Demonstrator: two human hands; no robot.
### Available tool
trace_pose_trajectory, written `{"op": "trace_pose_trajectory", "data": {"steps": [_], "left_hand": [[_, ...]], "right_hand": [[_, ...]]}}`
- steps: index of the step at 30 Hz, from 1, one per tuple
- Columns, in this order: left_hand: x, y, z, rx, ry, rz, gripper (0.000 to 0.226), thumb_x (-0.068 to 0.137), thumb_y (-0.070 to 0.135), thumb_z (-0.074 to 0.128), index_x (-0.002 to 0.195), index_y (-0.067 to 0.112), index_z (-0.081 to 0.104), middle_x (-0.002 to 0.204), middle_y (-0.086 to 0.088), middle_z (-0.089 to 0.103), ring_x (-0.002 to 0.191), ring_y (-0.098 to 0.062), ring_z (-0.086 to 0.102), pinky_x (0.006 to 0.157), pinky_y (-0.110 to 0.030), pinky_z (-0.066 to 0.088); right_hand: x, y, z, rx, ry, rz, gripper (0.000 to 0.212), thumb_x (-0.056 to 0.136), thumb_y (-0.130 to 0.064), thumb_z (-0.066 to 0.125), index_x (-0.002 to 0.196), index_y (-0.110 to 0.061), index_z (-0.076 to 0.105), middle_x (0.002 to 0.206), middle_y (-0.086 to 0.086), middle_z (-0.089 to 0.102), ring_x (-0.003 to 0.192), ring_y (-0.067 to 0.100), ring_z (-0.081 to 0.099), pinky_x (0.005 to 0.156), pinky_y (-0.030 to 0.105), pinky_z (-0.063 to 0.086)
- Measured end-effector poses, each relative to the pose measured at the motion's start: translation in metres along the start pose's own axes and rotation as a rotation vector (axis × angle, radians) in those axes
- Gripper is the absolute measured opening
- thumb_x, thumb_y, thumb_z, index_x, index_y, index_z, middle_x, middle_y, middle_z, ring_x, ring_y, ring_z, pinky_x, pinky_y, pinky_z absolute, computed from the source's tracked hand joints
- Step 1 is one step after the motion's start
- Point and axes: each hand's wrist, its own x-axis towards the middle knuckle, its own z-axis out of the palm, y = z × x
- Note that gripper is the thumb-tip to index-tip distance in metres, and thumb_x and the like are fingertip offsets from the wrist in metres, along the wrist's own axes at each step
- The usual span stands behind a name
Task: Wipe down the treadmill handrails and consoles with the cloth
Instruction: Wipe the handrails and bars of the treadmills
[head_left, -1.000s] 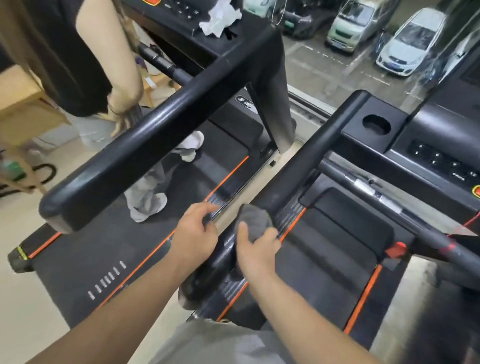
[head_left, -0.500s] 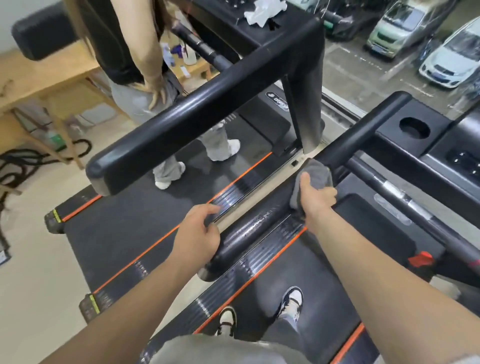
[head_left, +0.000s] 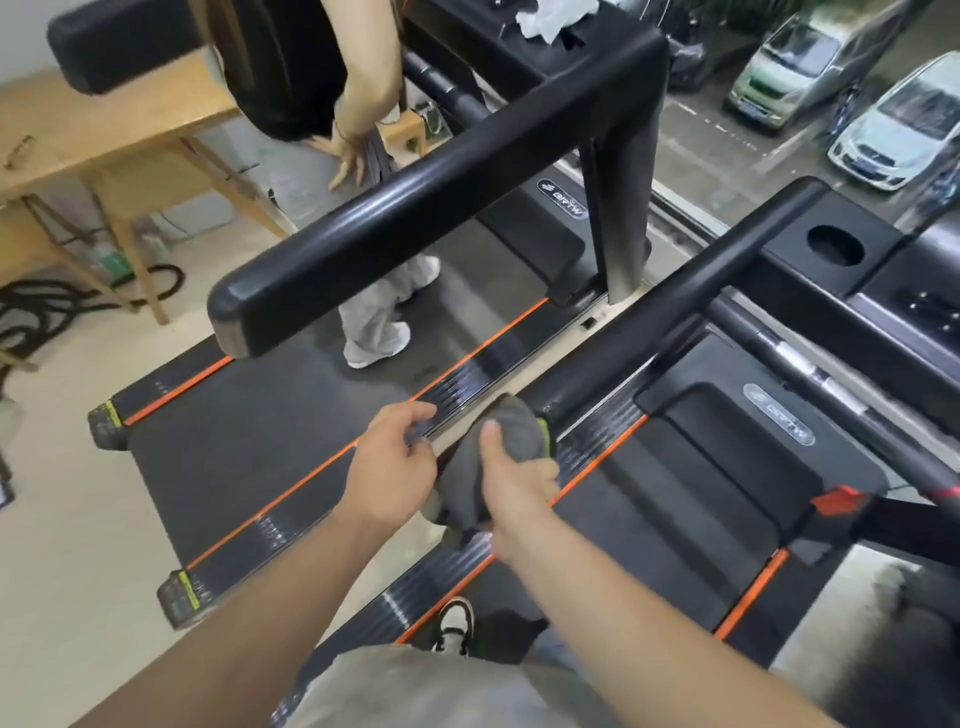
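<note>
"BRTW" on far treadmill hood (head_left: 537, 234); same, blurred, on near treadmill hood (head_left: 753, 447).

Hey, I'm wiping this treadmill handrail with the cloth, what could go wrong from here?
1. Your right hand grips the grey cloth at the near end of the handrail; a pull towards you could slide it off the end and make you lurch.
2. Your left hand is close beside the cloth, so the two hands may collide.

Pale floor (head_left: 67, 519), treadmills (head_left: 249, 447), wooden table (head_left: 104, 130)
</note>
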Motion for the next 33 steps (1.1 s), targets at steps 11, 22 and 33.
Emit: {"op": "trace_pose_trajectory", "data": {"steps": [11,22,33], "left_hand": [[-0.023,-0.033,-0.022,-0.040,0.007,-0.083,0.042,0.093,-0.005,0.051,0.120,0.025,0.064,0.124,0.008,0.059,0.124,-0.015,0.056,0.113,-0.036,0.042],[-0.028,-0.044,-0.030,-0.048,0.025,-0.084,0.044,0.090,-0.007,0.049,0.120,0.021,0.065,0.124,0.007,0.062,0.121,-0.013,0.058,0.110,-0.040,0.045],[-0.033,-0.040,-0.035,-0.053,-0.004,-0.060,0.043,0.094,-0.006,0.048,0.123,0.022,0.064,0.127,0.010,0.060,0.122,-0.009,0.057,0.112,-0.035,0.044]], "right_hand": [[0.008,0.017,0.002,0.418,-0.070,0.113,0.089,0.060,-0.078,0.082,0.119,-0.028,0.038,0.130,-0.003,0.046,0.115,0.020,0.056,0.101,0.043,0.051],[-0.028,0.047,0.034,0.790,-0.356,0.376,0.102,0.065,-0.097,0.055,0.136,-0.023,0.059,0.129,0.011,0.067,0.114,0.035,0.067,0.096,0.055,0.056],[0.035,-0.023,-0.019,0.487,-0.021,0.085,0.113,0.046,-0.089,0.079,0.126,-0.027,0.029,0.125,-0.001,0.055,0.110,0.026,0.063,0.093,0.053,0.058]]}}
